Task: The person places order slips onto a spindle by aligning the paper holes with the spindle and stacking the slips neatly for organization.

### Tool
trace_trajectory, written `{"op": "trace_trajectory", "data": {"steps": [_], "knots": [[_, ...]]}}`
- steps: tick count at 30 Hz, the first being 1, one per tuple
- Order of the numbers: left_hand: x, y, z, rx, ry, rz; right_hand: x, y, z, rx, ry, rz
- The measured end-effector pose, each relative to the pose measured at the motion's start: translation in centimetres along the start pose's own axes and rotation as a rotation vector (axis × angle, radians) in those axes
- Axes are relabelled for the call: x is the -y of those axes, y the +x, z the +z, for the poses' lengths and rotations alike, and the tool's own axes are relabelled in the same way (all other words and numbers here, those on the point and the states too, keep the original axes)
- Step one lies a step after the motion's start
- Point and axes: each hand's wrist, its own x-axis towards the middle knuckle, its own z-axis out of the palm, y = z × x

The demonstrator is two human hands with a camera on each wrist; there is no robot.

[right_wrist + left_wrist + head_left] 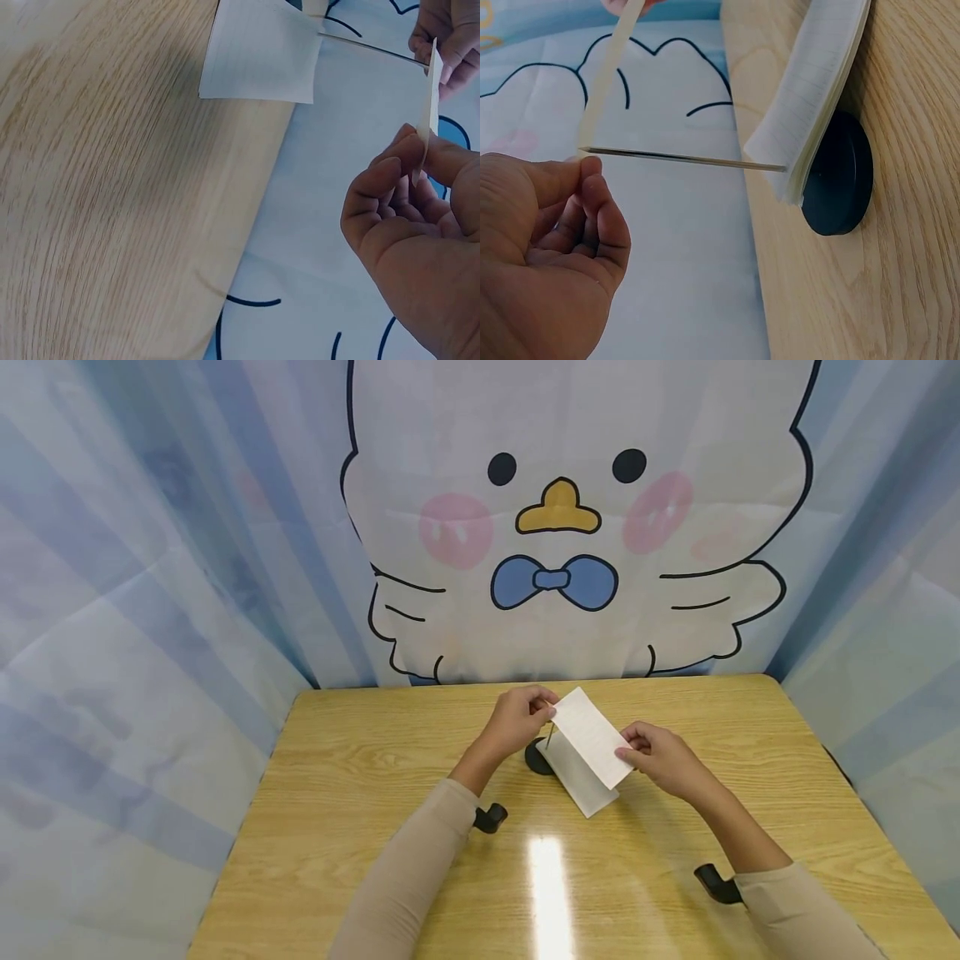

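A bill spike with a round black base (537,758) and a thin metal rod (682,159) stands on the table. Low on the rod, a stack of lined paper (817,90) lies against the base. Above the stack, both hands hold a white sheet (591,737) by opposite ends. The left hand (519,720) pinches the end at the rod's tip; whether the tip passes through the paper, I cannot tell. Thumb and fingers of the right hand (662,762) pinch the other end, edge-on in the right wrist view, where this sheet (430,105) looks thin.
The wooden table (360,827) ends at a curtain (555,643) with a cartoon bird print. More curtain hangs at both sides. Black wrist-worn pieces show by the left sleeve (408,860) and the right sleeve (802,906).
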Motion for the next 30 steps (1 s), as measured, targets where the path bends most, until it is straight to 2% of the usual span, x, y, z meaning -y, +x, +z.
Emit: {"op": "trace_trajectory", "data": {"steps": [12,23,30], "knots": [[-0.2,0.0,0.3,-0.017,0.031,0.004,0.2,-0.1,0.4,-0.006,-0.001,-0.004],[-0.1,0.0,0.3,-0.022,0.047,0.021,0.2,0.1,0.6,-0.029,-0.061,-0.031],[0.8,-0.3,0.8,0.001,0.043,-0.007,-0.1,-0.3,1.0,-0.02,-0.084,-0.027]]}}
